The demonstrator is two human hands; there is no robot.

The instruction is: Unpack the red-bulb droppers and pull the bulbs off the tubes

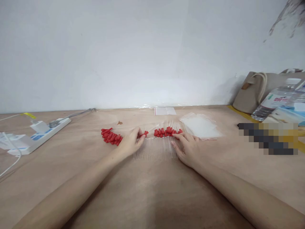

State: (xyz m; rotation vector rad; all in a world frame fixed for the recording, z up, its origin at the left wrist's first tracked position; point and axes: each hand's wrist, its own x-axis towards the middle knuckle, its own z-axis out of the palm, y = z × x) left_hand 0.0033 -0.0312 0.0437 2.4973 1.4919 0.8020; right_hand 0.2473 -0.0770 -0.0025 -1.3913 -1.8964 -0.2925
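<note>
A row of clear thin tubes (154, 148) lies flat on the brown table (152, 190), several of them topped with red caps (166, 131). My left hand (131, 141) pinches one red cap (145, 133) at the left end of the row. My right hand (187, 146) rests on the right end of the tubes, fingers bent, fingertips near the capped ends. A loose pile of red caps (111, 136) lies just left of my left hand.
Clear plastic bags (201, 126) lie right of the tubes, and a small zip bag (165, 110) sits by the wall. A white power strip (35, 135) with plugs is at left. A beige bag (257, 90) and water bottle (276, 100) stand at right.
</note>
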